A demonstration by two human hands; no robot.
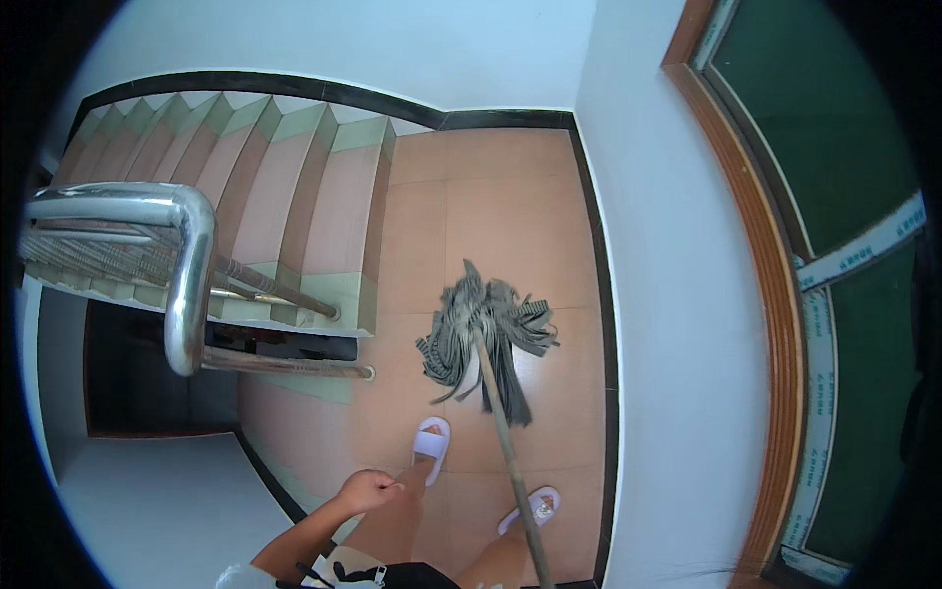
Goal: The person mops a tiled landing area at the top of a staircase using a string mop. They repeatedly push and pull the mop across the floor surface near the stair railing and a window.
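Observation:
Over my left thigh, my left hand hangs with its fingers curled in; no object shows in it. A mop with grey and striped cloth strips lies spread on the orange floor tiles ahead of my feet. Its long pole slants down past my right foot and leaves the picture at the bottom edge. My right hand is out of view. I wear pale lavender slippers, the left one near the mop strips and the right one beside the pole.
Stairs with pink and green treads stand at the left, beside a shiny metal handrail and its posts. A black skirting runs along the right wall. Farther right is a window with a brown frame.

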